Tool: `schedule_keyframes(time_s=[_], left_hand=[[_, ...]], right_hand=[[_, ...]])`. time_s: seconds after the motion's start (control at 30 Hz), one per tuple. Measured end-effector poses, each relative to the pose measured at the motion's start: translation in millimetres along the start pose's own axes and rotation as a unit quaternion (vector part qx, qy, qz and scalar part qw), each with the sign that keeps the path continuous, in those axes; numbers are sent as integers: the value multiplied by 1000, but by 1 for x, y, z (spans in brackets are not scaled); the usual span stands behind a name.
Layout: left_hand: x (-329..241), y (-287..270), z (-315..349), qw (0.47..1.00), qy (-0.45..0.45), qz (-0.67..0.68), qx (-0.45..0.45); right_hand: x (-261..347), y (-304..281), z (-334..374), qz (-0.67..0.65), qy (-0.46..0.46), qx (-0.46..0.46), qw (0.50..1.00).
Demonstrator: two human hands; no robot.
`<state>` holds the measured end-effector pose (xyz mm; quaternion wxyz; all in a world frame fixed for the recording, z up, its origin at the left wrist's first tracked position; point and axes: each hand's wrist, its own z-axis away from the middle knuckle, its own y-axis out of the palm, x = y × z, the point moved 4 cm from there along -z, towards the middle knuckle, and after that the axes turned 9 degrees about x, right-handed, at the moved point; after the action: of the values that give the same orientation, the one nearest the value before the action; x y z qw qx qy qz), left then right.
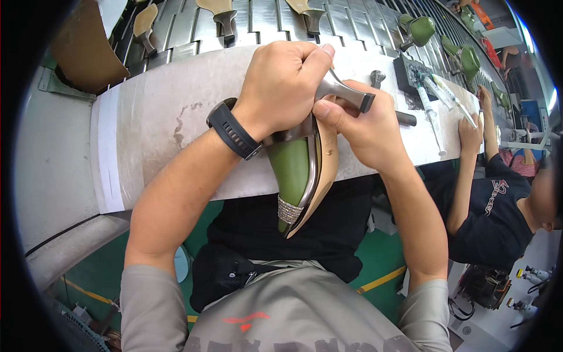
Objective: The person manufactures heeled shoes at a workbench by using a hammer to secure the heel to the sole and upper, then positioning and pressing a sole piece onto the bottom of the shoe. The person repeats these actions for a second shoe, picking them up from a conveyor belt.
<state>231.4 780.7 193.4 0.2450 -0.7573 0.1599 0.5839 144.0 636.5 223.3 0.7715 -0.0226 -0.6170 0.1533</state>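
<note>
A green pointed high-heeled shoe is held up at the near edge of the workbench, its toe toward me and its tan sole turned to the right. A glittering stone band crosses the toe. My left hand, closed, wraps the back part of the shoe. The shiny grey heel sticks out to the right between my hands. Bent around the heel's base is my right hand, its thumb pressed near the sole's rear end. Its other fingers are partly hidden behind the heel.
A hammer-like tool lies beyond my right hand. Right of it, a dark box stands beside several syringes. Behind the white bench runs a slatted conveyor carrying tan soles and green shoes. A co-worker is at the right.
</note>
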Motion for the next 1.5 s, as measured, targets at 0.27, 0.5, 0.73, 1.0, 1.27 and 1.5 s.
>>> schedule_keyframes(time_s=[0.27, 0.5, 0.73, 1.0, 1.27, 1.5], left_hand=[[-1, 1, -1, 1000, -7, -24, -7], [-4, -2, 2, 999, -10, -32, -8], [-1, -2, 3, 999, -3, -24, -30], [-4, -6, 5, 999, -5, -26, -20], [-5, -8, 6, 1000, -9, -20, -23], [-5, -10, 13, 1000, -4, -6, -27]], right_hand=[[-23, 25, 8, 21, -65, -115, 991], [-28, 30, 15, -161, 67, -29, 984], [-24, 41, 17, -9, 68, -63, 996], [-18, 43, 20, -144, 108, -10, 984], [-20, 47, 33, -96, 79, -48, 991], [-14, 57, 49, -205, 104, -12, 973]])
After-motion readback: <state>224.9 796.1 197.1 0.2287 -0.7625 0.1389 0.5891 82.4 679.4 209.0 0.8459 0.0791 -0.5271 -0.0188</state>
